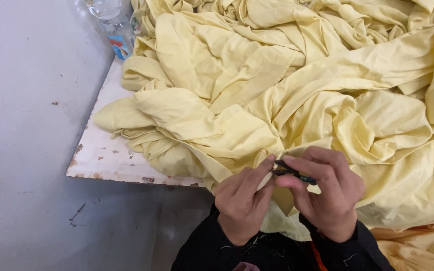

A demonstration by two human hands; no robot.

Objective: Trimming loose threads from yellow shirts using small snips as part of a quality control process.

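Dark sleeves (pixel 212 251) at the bottom edge, nearest the camera, loose threads stuck on them. Both hands meet just above, at the near edge of the yellow fabric (pixel 297 90).

Left hand (pixel 242 203): thumb and forefinger pinched narrow on a fold of the fabric edge, just left of the snips. Right hand (pixel 325 193): fingers closed around small dark thread snips (pixel 290 172), thumb on top. Snips' long axis runs roughly left-right, slightly tilted; the tip end points left toward the left hand's pinch, the greenish tail end pokes out right, under the right fingers. Whether the blades are open or shut, cannot tell, too small.

Key relation: the pinched fabric edge sits right at the snip tips, touching or nearly so, between the two thumbs. Right hand has the tool, left hand only presents the cloth.

Fabric itself is one big crumpled heap, spreading up and right from the hands, covering most of the white worktop (pixel 106 155). Worktop's chipped corner shows left of the heap. Plastic bottle (pixel 114 22) stands at the heap's far-left edge, well apart from the hands. Grey floor (pixel 26 150) left of the worktop.
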